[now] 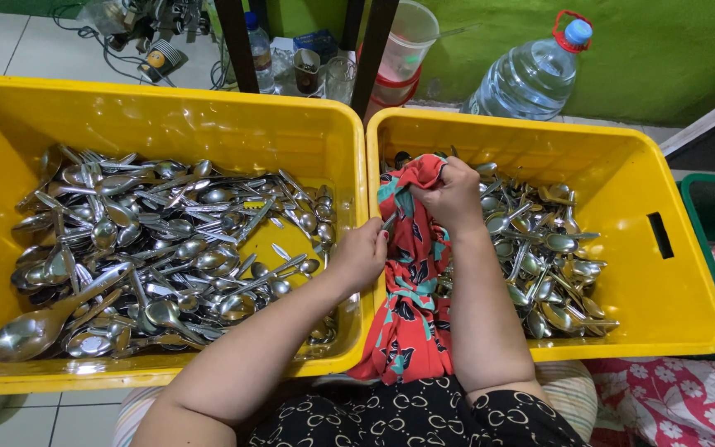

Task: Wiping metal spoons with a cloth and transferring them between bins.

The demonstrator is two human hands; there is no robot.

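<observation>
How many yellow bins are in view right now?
2. The left yellow bin sits by the left hand, full of spoons. The right yellow bin lies under the right hand, which grips a red patterned cloth. None seems hidden.

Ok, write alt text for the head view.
A person's right hand and left hand work a red patterned cloth around a utensil handle between two yellow crates filled with metal spoons. A large water bottle stands behind.

Both hands (363,252) (454,197) on red cloth (411,273), between yellow spoon bins (208,124).
</observation>
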